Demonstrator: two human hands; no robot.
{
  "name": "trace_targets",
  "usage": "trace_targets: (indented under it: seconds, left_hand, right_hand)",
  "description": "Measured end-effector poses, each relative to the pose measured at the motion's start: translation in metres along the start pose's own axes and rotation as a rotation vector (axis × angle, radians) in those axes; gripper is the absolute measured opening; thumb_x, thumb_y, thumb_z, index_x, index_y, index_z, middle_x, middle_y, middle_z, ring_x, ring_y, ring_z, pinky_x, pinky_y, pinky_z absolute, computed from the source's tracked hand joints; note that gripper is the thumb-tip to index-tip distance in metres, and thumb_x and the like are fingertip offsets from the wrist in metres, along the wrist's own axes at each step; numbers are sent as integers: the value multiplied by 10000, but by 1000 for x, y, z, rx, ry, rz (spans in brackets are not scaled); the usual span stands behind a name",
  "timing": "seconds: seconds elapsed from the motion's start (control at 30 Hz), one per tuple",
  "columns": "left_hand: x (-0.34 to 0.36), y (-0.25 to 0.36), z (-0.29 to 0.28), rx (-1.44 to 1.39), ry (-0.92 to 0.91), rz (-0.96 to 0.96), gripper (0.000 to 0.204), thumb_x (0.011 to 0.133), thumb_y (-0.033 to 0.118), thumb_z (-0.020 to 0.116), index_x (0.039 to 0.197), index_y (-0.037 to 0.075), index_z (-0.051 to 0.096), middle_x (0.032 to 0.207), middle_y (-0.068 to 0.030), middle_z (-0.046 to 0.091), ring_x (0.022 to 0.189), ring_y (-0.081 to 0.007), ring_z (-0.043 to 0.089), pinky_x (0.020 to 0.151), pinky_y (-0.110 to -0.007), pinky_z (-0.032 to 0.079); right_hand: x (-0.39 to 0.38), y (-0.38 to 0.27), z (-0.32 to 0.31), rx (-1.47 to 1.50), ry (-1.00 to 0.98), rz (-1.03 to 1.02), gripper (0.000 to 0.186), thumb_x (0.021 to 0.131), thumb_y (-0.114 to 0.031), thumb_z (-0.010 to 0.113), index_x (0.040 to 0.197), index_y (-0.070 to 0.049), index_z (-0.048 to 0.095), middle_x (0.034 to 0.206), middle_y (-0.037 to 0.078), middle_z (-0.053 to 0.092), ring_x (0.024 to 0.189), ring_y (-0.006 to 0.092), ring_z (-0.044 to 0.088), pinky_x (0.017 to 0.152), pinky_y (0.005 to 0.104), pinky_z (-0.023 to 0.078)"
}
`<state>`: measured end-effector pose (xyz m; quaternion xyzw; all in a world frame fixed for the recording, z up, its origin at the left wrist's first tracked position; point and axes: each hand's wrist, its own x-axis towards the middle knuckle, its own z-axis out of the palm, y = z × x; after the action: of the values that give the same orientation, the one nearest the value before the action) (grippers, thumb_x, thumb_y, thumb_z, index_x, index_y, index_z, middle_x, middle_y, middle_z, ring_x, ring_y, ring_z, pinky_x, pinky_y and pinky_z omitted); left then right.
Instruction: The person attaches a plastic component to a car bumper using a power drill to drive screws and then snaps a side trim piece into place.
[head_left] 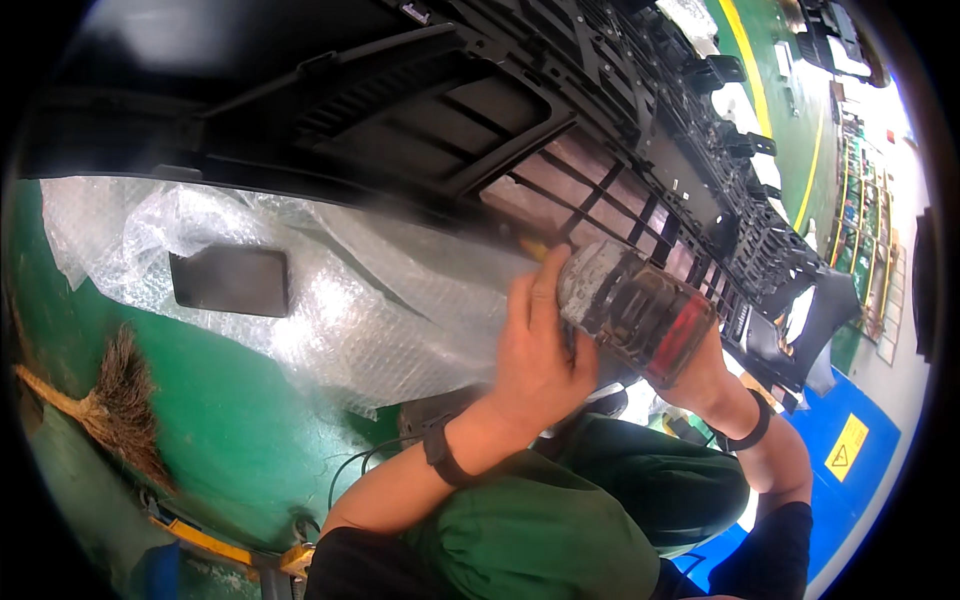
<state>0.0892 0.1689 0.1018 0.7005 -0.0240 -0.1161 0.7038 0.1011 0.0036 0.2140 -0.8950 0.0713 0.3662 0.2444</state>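
My right hand grips a worn grey, black and red power drill from its right side; the drill's body hides most of the fingers. My left hand is closed against the drill's front left side, its fingers bent around it near a blurred yellow tip. That tip points at the lower edge of a large black plastic panel, which fills the top of the view. Slats and square openings run across the panel's right part. Where the tip meets the panel is too blurred to tell.
Crumpled bubble wrap spreads over the green floor, with a dark flat rectangular piece on it. A straw broom lies at left. A blue board with a yellow warning label stands at right. Behind it are racks.
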Motion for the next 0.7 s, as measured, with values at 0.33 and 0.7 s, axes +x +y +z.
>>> trace_targets:
  seconds: [0.33,0.7]
  left_hand:
    - [2,1,-6,-8,-37,10,795,765,-37,578,1518,18,330,1203,-260,493,1062,-465,564,910,-471,500]
    - [2,-2,-4,-29,-18,30,790,760,-30,569,1514,24,337,1189,-261,494,1058,-465,563,909,-476,501]
  right_hand:
    - [-4,14,5,-203,-48,-44,427,816,-121,716,1235,-73,648,1194,78,684,1119,281,647,972,388,503]
    - [-4,6,1,-121,-39,53,533,824,-132,754,1321,-44,585,1212,81,695,1130,221,669,976,334,520]
